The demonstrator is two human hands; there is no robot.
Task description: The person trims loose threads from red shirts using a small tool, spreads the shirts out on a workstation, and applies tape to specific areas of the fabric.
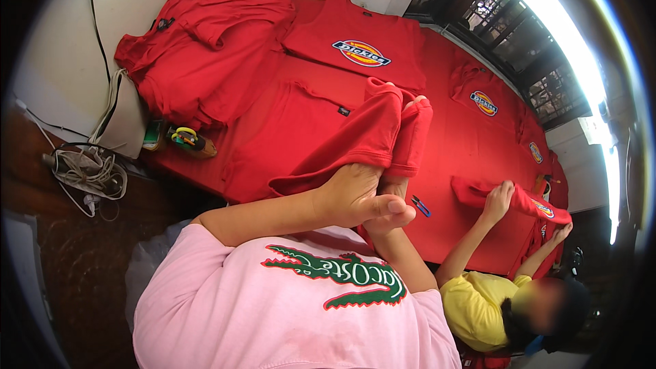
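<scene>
In front of my chest, both my hands are at a red T-shirt point(369, 138) with part of its fabric lifted off the table. My left hand point(355, 191) reaches into the fabric, its thumb outside and pointing right; its other fingers are mostly covered. Close beside it, my right hand point(395, 186) goes up into a narrow fold of the shirt, partly hidden behind my left hand. Fingertips point(417, 101) peek out at the top of the folds. The rest of this shirt lies flat to the left, a dark neck label point(344, 111) showing.
Blue thread snips point(421, 206) lie right of my hands. A red shirt with a printed logo point(362, 53) is spread behind, beside a heap of red shirts point(205, 48). Yellow-handled scissors point(184, 137) sit at the left edge. At right, a person in yellow point(478, 307) holds another red garment point(523, 199).
</scene>
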